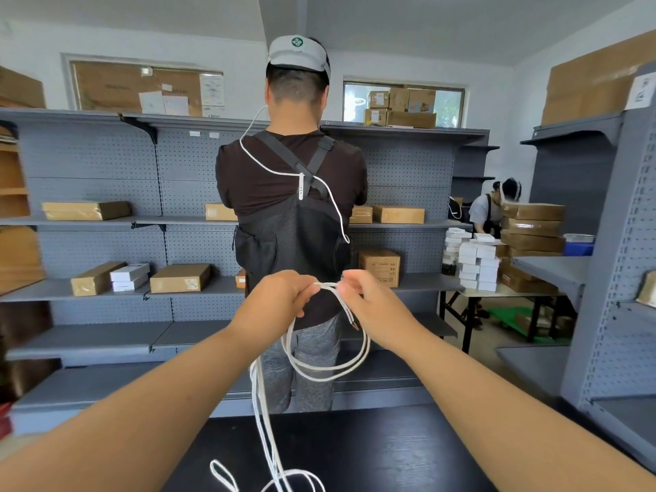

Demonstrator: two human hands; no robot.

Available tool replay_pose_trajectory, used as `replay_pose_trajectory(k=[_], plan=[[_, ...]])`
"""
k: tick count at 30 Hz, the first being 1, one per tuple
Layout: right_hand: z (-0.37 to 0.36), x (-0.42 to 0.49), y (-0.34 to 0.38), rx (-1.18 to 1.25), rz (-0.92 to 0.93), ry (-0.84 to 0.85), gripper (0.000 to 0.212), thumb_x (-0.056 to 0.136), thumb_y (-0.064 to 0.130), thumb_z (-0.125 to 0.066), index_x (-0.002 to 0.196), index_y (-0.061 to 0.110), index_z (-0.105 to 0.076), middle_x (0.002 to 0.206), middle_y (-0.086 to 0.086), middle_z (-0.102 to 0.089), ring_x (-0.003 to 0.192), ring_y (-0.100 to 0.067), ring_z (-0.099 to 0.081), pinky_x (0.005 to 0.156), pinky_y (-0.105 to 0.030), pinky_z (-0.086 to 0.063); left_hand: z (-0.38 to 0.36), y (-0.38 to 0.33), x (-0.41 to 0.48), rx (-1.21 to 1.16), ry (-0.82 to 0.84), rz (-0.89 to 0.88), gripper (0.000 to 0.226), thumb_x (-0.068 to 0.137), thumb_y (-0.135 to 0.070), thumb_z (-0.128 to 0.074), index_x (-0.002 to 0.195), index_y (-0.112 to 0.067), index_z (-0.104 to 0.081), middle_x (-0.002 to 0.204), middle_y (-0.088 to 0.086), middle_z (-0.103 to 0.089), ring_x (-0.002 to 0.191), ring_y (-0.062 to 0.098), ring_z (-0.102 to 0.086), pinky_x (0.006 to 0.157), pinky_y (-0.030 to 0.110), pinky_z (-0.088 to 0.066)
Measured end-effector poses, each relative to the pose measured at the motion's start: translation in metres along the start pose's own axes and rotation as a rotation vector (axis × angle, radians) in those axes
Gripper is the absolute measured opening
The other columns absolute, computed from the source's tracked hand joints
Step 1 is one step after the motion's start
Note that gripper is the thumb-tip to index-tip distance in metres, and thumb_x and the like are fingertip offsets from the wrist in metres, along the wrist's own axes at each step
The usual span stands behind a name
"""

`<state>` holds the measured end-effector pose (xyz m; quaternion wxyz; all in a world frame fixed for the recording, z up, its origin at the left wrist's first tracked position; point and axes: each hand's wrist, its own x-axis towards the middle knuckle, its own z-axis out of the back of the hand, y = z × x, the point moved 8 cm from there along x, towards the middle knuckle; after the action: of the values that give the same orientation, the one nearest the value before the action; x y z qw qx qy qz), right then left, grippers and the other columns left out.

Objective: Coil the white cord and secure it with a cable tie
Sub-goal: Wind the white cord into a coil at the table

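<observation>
- A black table [355,456] sits nearest, at the bottom edge. Slack from the white cord [262,413] lies on it in loose loops, probably so it can feed upward freely.
- Above the table, several strands rise to the left hand [284,296]. Its fingers curl tightly around the gathered turns, holding them together.
- Beside it, the right hand [369,296] pinches the cord between thumb and fingertips, seemingly to lay on another turn.
- Under both hands, over the table's far edge, a few formed loops hang free, and a cut end dangles beside them.
- No cable tie is visible.
- Beyond the table, a person [291,193] stands with their back turned, facing grey shelves [106,221] that hold cardboard boxes [179,278].
</observation>
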<state>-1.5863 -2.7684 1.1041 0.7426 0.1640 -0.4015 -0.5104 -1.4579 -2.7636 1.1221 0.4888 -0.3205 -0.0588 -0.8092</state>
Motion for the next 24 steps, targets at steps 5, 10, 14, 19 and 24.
replay_pose_trajectory(k=[5, 10, 14, 19, 24], plan=[[-0.018, -0.002, 0.009, -0.197, 0.043, 0.099, 0.034, 0.099, 0.022, -0.03, 0.115, 0.005, -0.055, 0.11, -0.015, -0.061, 0.102, -0.026, -0.056, 0.088, -0.037, -0.042, -0.003, -0.006, -0.007, -0.055, 0.002, -0.031, 0.03, 0.096, -0.026, -0.04, 0.095, -0.008, -0.064, 0.081, 0.005, -0.059, 0.076, 0.023, -0.059, 0.069, 0.029, -0.044], [-0.019, 0.002, 0.016, -0.362, 0.044, 0.048, 0.027, 0.097, 0.01, -0.035, 0.111, -0.001, -0.055, 0.109, -0.019, -0.058, 0.102, -0.031, -0.055, 0.084, -0.037, -0.042, -0.015, 0.012, -0.013, -0.352, -0.004, 0.096, 0.019, 0.096, -0.027, -0.048, 0.091, -0.022, -0.066, 0.075, -0.005, -0.061, 0.071, 0.016, -0.064, 0.071, 0.027, -0.048], [0.0, 0.003, 0.008, -0.214, -0.011, -0.081, 0.028, 0.099, 0.014, -0.033, 0.112, 0.002, -0.055, 0.11, -0.016, -0.058, 0.102, -0.029, -0.054, 0.078, -0.033, -0.038, -0.04, 0.026, -0.026, -0.706, 0.046, 0.261, 0.014, 0.095, -0.024, -0.05, 0.089, -0.017, -0.061, 0.069, -0.004, -0.062, 0.07, 0.015, -0.063, 0.078, 0.034, -0.048], [0.027, 0.001, -0.003, -0.04, -0.015, -0.313, 0.03, 0.098, 0.014, -0.031, 0.102, 0.004, -0.058, 0.095, -0.005, -0.054, 0.085, -0.017, -0.046, 0.063, -0.026, -0.023, -0.055, 0.024, -0.032, -0.919, 0.054, 0.307, 0.007, 0.094, -0.018, -0.053, 0.097, -0.019, -0.059, 0.073, -0.002, -0.063, 0.073, 0.015, -0.06, 0.083, 0.038, -0.048], [0.034, -0.007, -0.015, 0.061, -0.003, -0.411, 0.028, 0.098, 0.017, -0.033, 0.093, 0.005, -0.058, 0.082, -0.002, -0.055, 0.079, -0.018, -0.048, 0.06, -0.026, -0.033, -0.042, 0.022, -0.026, -0.578, -0.047, 0.22, 0.012, 0.095, -0.021, -0.049, 0.097, -0.019, -0.061, 0.076, -0.003, -0.061, 0.068, 0.01, -0.054, 0.069, 0.027, -0.049]])
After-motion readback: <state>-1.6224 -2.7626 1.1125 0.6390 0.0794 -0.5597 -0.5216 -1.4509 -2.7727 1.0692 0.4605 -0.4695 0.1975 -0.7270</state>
